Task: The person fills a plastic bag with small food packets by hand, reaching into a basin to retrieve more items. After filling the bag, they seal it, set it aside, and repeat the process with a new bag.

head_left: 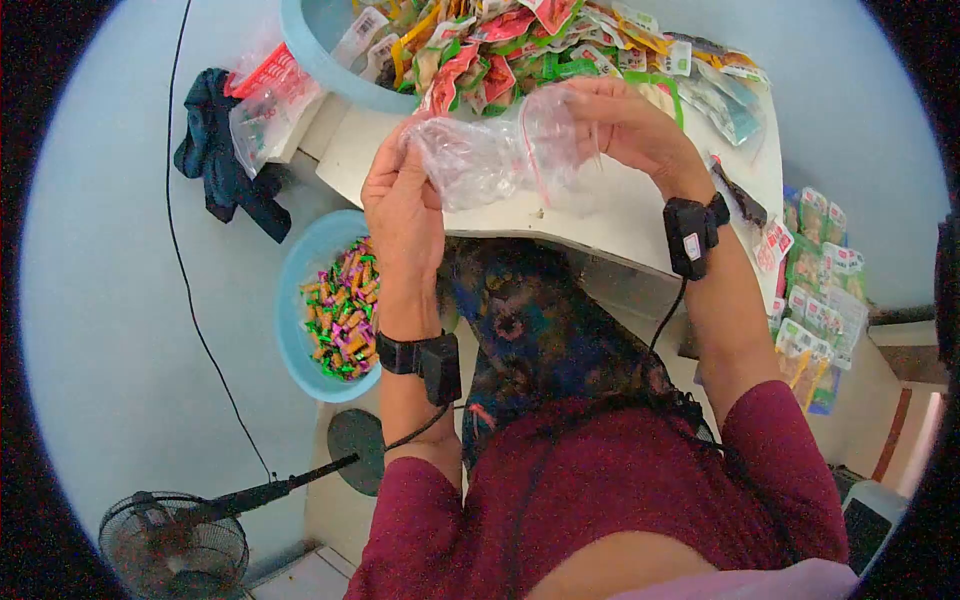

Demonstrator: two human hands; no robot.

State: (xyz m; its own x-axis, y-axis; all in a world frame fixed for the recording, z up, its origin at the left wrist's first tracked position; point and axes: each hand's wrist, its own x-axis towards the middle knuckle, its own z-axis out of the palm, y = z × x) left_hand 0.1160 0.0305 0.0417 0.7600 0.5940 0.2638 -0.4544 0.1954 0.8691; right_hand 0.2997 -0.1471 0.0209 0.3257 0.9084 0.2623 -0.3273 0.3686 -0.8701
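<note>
Between my two hands, above the front edge of the white table (640, 222), a clear plastic zip bag (480, 165) is stretched out. A red strip runs down its right part. My left hand (405, 195) pinches the bag's left end between thumb and fingers. At the other end my right hand (630, 125) grips the plastic, its fingers partly behind the film. The bag is crumpled, and I see nothing inside it. Just behind the bag lies a pile of colourful snack packets (500, 50).
A blue basin (300, 50) stands at the back left of the table. Below it, another blue basin (292, 310) holds wrapped candies (345, 310). Packets hang at the right (820, 270). A fan (175, 545) is at lower left, dark cloth (225, 160) at left.
</note>
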